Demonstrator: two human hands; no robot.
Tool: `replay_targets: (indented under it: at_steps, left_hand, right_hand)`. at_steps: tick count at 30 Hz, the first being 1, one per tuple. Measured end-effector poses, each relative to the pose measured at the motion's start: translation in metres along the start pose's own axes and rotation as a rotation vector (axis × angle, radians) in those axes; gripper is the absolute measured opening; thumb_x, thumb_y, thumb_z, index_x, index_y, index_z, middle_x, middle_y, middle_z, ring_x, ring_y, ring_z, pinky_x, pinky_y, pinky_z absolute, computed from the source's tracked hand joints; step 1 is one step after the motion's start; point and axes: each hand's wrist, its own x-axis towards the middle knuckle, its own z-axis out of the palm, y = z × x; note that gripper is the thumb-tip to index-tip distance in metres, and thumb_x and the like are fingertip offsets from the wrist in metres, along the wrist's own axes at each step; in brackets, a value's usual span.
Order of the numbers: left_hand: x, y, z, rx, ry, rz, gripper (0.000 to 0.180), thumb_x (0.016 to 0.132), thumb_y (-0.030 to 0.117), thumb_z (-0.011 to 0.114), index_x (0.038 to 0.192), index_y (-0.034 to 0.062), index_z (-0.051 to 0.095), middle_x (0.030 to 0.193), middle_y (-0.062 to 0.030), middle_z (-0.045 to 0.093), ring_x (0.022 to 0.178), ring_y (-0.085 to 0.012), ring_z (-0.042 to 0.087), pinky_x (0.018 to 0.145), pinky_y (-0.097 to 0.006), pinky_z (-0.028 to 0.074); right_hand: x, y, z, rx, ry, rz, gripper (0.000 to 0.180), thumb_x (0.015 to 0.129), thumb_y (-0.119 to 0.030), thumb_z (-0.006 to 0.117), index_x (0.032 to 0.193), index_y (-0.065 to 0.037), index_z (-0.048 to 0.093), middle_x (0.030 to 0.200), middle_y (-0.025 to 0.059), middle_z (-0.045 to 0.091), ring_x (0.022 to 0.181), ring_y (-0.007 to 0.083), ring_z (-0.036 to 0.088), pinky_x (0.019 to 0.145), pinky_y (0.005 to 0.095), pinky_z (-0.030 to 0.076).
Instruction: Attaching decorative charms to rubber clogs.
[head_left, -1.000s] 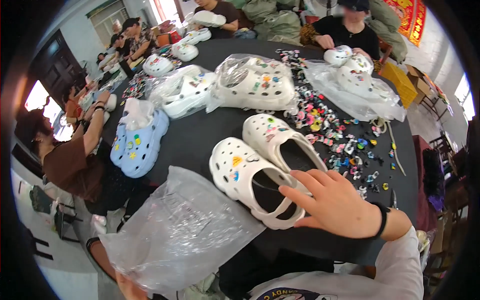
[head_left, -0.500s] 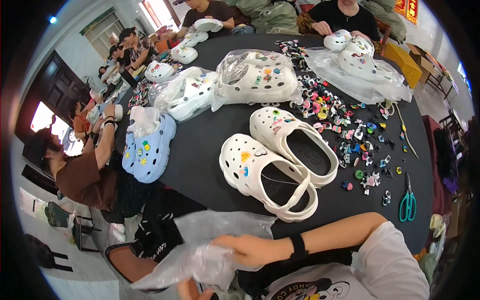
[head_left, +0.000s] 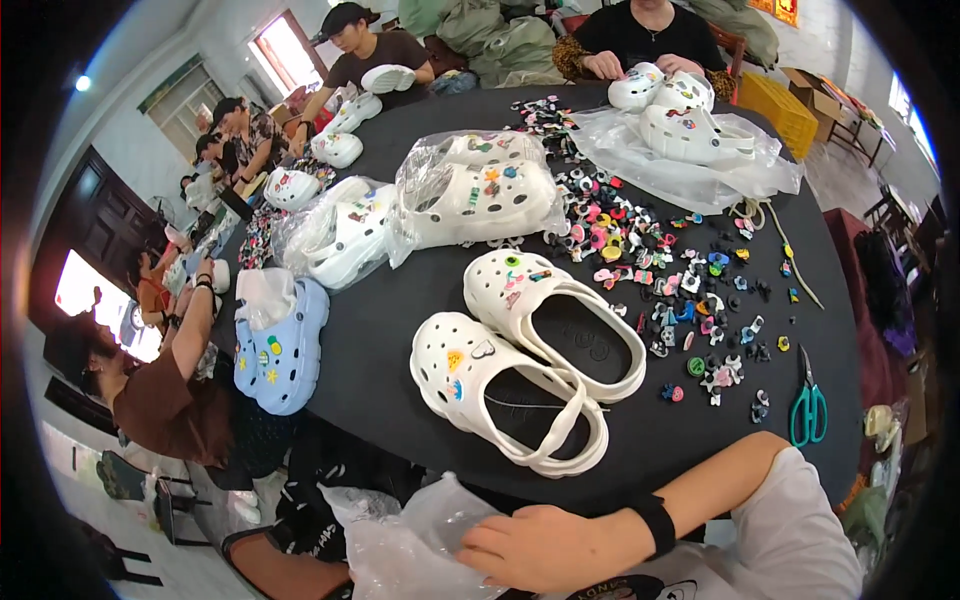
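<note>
At the table's near edge, my right hand [head_left: 550,545] has its fingers curled on a clear plastic bag [head_left: 400,530], which hangs crumpled over my lap. My left hand does not show; the bag or the lower edge of the picture hides it. Just beyond the bag lies a pair of white clogs: the nearer clog [head_left: 440,375] carries a pizza-slice charm and a blue one, and the farther clog [head_left: 500,280] has several small charms. A thin pale strand lies across the nearer clog's opening. Neither clog is touched by a hand.
Left stand blue clogs [head_left: 280,345]; farther back are bagged white clogs [head_left: 490,200]. Loose charms [head_left: 610,225] spread over the black table [head_left: 380,400]. Teal-handled scissors [head_left: 808,410] lie at the right edge. Across the table a person handles white clogs [head_left: 690,125]; other people sit along the left.
My right hand has moved right and down with the bag, which bunches closer to me. My left hand, partly seen before, has gone from view. The whole view has shifted slightly.
</note>
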Motion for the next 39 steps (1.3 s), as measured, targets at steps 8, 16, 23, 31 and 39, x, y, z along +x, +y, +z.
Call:
replay_targets:
  at_steps: [8,16,23,31,39]
  left_hand:
    - [0.026,0.009,0.007,-0.184,0.082,-0.033,0.066,0.088,0.025,0.065,0.142,-0.0006,0.037,0.14,-0.0208,0.047,0.124,-0.0367,0.05,0.103,-0.046,0.043]
    - [0.032,0.02,0.007,-0.38,0.177,-0.097,0.068,0.088,0.028,0.066,0.142,-0.0005,0.037,0.138,-0.0206,0.048,0.122,-0.0358,0.051,0.102,-0.046,0.043]
    - [0.026,0.033,0.015,-0.571,0.288,-0.196,0.07,0.087,0.031,0.068,0.141,-0.0004,0.037,0.137,-0.0203,0.049,0.12,-0.035,0.053,0.102,-0.046,0.043]
    - [0.036,0.065,0.026,-0.77,0.367,-0.262,0.072,0.087,0.034,0.069,0.141,-0.0003,0.037,0.135,-0.0201,0.05,0.118,-0.0342,0.054,0.101,-0.046,0.043]
    - [0.105,0.168,0.09,-1.125,0.528,-0.866,0.076,0.082,0.044,0.073,0.138,0.0026,0.042,0.127,-0.0148,0.055,0.109,-0.0296,0.057,0.098,-0.047,0.044]
  right_hand:
    - [0.007,-0.037,-0.038,0.078,0.08,-0.29,0.061,0.076,-0.027,0.071,0.131,-0.008,0.054,0.128,0.0171,0.055,0.121,0.0332,0.052,0.098,0.0426,0.043]
    - [0.007,-0.005,-0.03,0.117,0.081,-0.048,0.075,0.079,-0.018,0.067,0.147,-0.009,0.037,0.142,0.0183,0.045,0.124,0.0306,0.051,0.095,0.0397,0.045]
    - [0.012,0.002,-0.053,0.375,-0.221,0.08,0.045,0.087,-0.021,0.058,0.129,-0.006,0.053,0.112,0.0185,0.062,0.099,0.0355,0.063,0.07,0.0417,0.053]
    - [0.008,0.024,-0.109,-0.127,0.338,-0.077,0.042,0.079,-0.023,0.069,0.117,-0.01,0.058,0.09,0.0055,0.058,0.056,0.0217,0.059,0.046,0.0326,0.045]
    - [0.016,0.024,-0.078,-0.589,0.407,-0.173,0.034,0.075,-0.023,0.059,0.109,-0.016,0.063,0.081,-0.0033,0.056,0.059,0.0091,0.053,0.049,0.0236,0.035]
